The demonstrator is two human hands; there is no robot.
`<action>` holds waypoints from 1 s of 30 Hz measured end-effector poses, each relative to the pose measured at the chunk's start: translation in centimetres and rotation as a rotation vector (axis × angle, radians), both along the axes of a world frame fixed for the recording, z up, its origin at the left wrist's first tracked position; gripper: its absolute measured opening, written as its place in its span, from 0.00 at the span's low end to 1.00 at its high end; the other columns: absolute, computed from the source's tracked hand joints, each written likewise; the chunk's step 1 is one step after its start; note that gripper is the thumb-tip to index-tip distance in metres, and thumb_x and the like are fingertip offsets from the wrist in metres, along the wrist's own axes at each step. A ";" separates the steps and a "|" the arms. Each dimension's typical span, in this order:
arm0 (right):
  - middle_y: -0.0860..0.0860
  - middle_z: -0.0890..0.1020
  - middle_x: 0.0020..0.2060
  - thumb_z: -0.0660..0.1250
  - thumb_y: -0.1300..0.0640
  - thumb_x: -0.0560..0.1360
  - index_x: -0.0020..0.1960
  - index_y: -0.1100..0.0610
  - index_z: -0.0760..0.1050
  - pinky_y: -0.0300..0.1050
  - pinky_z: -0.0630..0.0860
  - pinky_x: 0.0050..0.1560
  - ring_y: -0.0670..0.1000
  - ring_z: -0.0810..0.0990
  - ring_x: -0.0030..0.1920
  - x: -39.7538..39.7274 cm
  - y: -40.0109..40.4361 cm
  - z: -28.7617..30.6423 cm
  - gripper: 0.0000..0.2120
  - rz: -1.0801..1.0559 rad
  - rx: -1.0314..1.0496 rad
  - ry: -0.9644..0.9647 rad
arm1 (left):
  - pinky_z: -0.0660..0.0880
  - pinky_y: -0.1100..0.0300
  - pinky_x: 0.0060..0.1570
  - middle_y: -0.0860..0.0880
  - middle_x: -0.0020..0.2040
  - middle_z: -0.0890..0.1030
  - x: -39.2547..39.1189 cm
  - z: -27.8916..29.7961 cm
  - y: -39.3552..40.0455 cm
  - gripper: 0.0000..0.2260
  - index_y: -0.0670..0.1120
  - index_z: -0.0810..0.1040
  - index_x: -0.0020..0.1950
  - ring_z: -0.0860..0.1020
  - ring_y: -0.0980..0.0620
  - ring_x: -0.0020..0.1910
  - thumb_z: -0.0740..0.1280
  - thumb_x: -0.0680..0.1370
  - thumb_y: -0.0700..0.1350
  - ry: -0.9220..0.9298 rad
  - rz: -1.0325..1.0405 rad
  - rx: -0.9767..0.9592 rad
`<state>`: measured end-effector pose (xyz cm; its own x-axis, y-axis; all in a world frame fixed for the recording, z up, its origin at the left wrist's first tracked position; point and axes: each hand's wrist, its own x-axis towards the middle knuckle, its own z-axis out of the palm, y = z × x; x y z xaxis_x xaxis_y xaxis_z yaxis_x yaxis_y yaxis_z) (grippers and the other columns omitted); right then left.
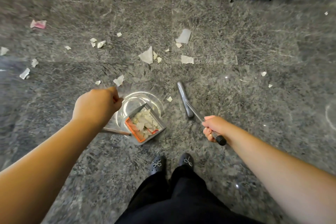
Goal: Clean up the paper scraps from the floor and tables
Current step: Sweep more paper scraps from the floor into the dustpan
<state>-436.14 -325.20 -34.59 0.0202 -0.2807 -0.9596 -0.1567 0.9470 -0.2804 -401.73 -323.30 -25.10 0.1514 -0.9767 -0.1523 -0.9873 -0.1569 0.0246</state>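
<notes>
Head view: torn white paper scraps litter floor; right hand grips broom.

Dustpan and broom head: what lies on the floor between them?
In the head view, one small paper scrap lies on the floor between the dustpan and the broom head; the stretch is otherwise bare.

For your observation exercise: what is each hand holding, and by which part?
The right hand grips the broom near the black top end of its handle. The left hand is curled as if holding the dustpan handle, but the contact is hidden.
</notes>
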 end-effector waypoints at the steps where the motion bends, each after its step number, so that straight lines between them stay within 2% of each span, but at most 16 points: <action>1: 0.51 0.63 0.28 0.50 0.64 0.82 0.74 0.50 0.58 0.30 0.60 0.20 0.43 0.62 0.16 0.6 0.0 -0.2 0.22 0.027 0.012 0.004 | 0.66 0.58 0.32 0.47 0.36 0.81 0.3 -0.2 0.1 0.10 0.50 0.79 0.46 0.79 0.41 0.36 0.67 0.76 0.57 -0.003 0.000 -0.007; 4: 0.51 0.64 0.29 0.51 0.64 0.82 0.73 0.48 0.59 0.30 0.60 0.20 0.43 0.62 0.16 2.3 0.4 -0.5 0.21 0.119 0.047 0.001 | 0.65 0.59 0.30 0.47 0.33 0.79 0.9 -0.5 0.3 0.10 0.50 0.79 0.45 0.78 0.42 0.34 0.67 0.76 0.56 -0.008 -0.001 -0.018; 7: 0.50 0.64 0.30 0.51 0.63 0.82 0.72 0.49 0.59 0.31 0.61 0.21 0.42 0.63 0.17 4.0 1.8 -0.5 0.21 0.234 0.057 -0.016 | 0.60 0.62 0.26 0.52 0.28 0.73 1.0 -0.7 0.3 0.09 0.51 0.78 0.43 0.72 0.45 0.29 0.66 0.77 0.55 -0.016 0.008 0.000; 9: 0.51 0.64 0.30 0.52 0.63 0.82 0.73 0.49 0.58 0.31 0.61 0.21 0.42 0.63 0.18 5.3 3.0 -0.4 0.21 0.270 0.062 -0.045 | 0.60 0.62 0.26 0.51 0.28 0.74 0.9 -0.7 0.1 0.10 0.50 0.79 0.45 0.72 0.46 0.29 0.65 0.78 0.55 -0.014 0.002 0.011; 12: 0.51 0.64 0.30 0.53 0.63 0.82 0.75 0.49 0.55 0.32 0.62 0.20 0.42 0.62 0.18 6.6 4.3 0.0 0.23 0.299 0.081 -0.091 | 0.67 0.60 0.27 0.49 0.32 0.79 0.9 -0.7 0.2 0.10 0.50 0.79 0.48 0.77 0.45 0.31 0.64 0.79 0.55 -0.009 -0.014 0.019; 15: 0.51 0.65 0.30 0.54 0.64 0.82 0.75 0.51 0.57 0.32 0.61 0.19 0.43 0.62 0.18 6.8 5.1 0.8 0.23 0.313 0.086 -0.096 | 0.67 0.60 0.27 0.50 0.32 0.79 1.2 -0.7 0.6 0.11 0.50 0.79 0.48 0.77 0.45 0.31 0.64 0.79 0.56 0.006 -0.007 0.010; 23: 0.52 0.67 0.30 0.55 0.64 0.82 0.75 0.51 0.58 0.32 0.62 0.20 0.43 0.63 0.18 5.5 7.0 3.5 0.23 0.163 0.035 -0.092 | 0.65 0.60 0.30 0.52 0.34 0.80 2.0 0.8 0.8 0.10 0.53 0.79 0.46 0.76 0.47 0.32 0.65 0.77 0.58 0.080 0.038 0.001; 30: 0.53 0.66 0.31 0.54 0.63 0.83 0.74 0.49 0.59 0.31 0.62 0.19 0.42 0.63 0.17 1.4 5.8 5.8 0.22 -0.089 -0.054 -0.067 | 0.68 0.58 0.32 0.51 0.36 0.82 -2.3 3.3 -3.4 0.11 0.52 0.80 0.46 0.79 0.43 0.37 0.66 0.77 0.58 0.134 -0.105 -0.076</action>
